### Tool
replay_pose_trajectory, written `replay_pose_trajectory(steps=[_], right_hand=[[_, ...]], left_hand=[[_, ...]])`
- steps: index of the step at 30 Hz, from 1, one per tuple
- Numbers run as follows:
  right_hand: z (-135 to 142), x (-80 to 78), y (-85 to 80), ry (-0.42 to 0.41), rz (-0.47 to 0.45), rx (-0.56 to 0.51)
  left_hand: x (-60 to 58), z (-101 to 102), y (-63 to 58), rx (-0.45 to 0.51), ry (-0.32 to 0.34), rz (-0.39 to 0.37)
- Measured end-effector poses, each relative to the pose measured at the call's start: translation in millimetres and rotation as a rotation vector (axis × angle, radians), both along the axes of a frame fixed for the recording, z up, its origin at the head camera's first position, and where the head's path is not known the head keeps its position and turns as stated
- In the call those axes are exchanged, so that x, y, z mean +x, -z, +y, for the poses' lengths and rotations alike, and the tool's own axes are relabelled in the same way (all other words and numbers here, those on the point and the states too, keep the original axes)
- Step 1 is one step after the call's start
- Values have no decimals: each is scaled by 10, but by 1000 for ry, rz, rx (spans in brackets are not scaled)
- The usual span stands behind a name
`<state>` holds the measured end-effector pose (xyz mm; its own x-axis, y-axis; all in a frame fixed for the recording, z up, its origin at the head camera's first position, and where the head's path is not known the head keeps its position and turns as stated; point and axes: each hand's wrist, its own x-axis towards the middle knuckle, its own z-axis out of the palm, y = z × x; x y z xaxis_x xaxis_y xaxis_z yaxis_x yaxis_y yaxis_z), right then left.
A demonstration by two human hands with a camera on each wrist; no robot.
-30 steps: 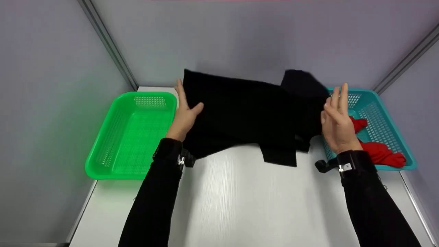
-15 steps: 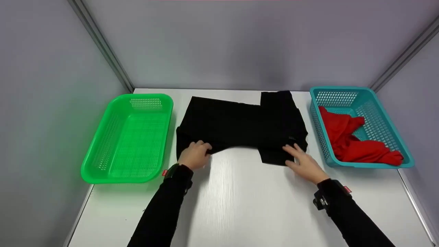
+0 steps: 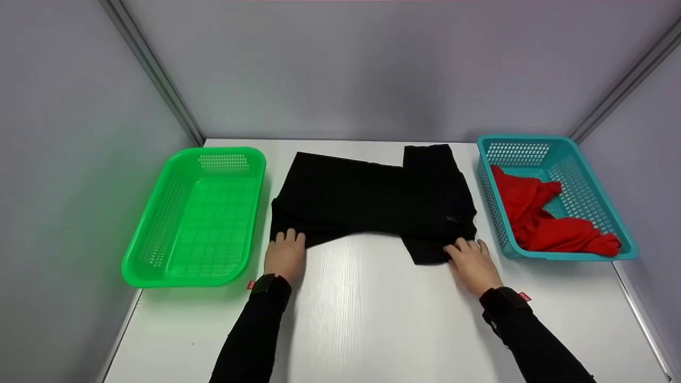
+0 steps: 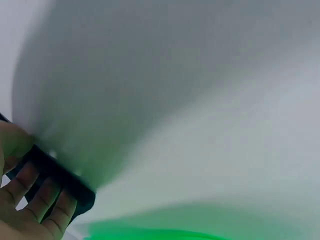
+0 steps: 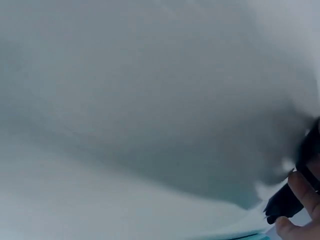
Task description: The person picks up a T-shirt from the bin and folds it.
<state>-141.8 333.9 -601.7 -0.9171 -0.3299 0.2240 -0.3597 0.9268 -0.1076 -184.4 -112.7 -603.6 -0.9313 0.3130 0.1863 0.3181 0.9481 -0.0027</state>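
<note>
A black T-shirt lies spread on the white table, hem toward the left and short sleeves toward the right. My left hand grips its near hem corner; in the left wrist view the fingers overlap the dark cloth, thumb across from them. At the near right side, by the sleeve and shoulder, my right hand pinches the near edge with bent fingers. The right wrist view catches only part of that hand against the black fabric.
A green plastic basket stands to the left with nothing in it. At the right, a turquoise basket holds a crumpled red garment. Grey walls enclose the white table at the back and sides.
The T-shirt was held raised between both upright hands, then came down flat. Both hands moved toward the near edge; the left shifted left to the hem corner and the right settled at the shoulder.
</note>
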Motion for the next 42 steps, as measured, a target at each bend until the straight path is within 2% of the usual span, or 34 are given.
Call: replay_pose_trajectory(steps=[3,5,7,11,14,16,17,19,21,23,24,25,27,28,31,33,35,38,40,42], right_hand=[[27,-6,18,-6,34,-6],[33,-9,-2,16,-9,-38],[33,-20,-49,78,-84,-119],[40,-104,-242,248,-193,-400],[51,-219,-498,385,-255,-641],[32,-298,-707,472,-296,-887],[19,-335,-810,502,-293,-1027],[-23,-396,-991,518,-220,-1324],[-68,-438,-1140,456,-91,-1576],[-92,-458,-1235,371,38,-1675],[-96,-455,-1263,344,77,-1699],[-91,-444,-1276,339,109,-1684],[-56,-399,-1253,372,141,-1541],[-32,-368,-1223,409,127,-1451],[59,-244,-1097,484,33,-1147],[133,-170,-1001,467,-75,-1007],[203,-106,-901,415,-188,-879],[272,-43,-736,292,-330,-657],[279,-13,-638,202,-398,-484],[266,10,-563,129,-443,-318]], left_hand=[[5,-34,19,-30,0,51],[9,-46,17,-34,10,67],[10,-53,6,-1,14,77],[-35,-34,-117,181,-6,78],[-135,34,-316,369,-61,54],[-215,100,-475,514,-124,38],[-259,131,-551,598,-150,33],[-335,191,-696,773,-189,43],[-388,236,-819,952,-192,55],[-418,264,-907,1080,-155,65],[-424,271,-936,1115,-133,76],[-423,272,-955,1136,-111,83],[-411,264,-962,1131,-71,96],[-401,252,-954,1110,-55,100],[-357,197,-892,1013,-16,69],[-324,152,-839,927,23,8],[-285,105,-796,835,63,-91],[-227,48,-740,701,104,-291],[-190,29,-706,617,117,-429],[-162,26,-656,546,131,-511]])
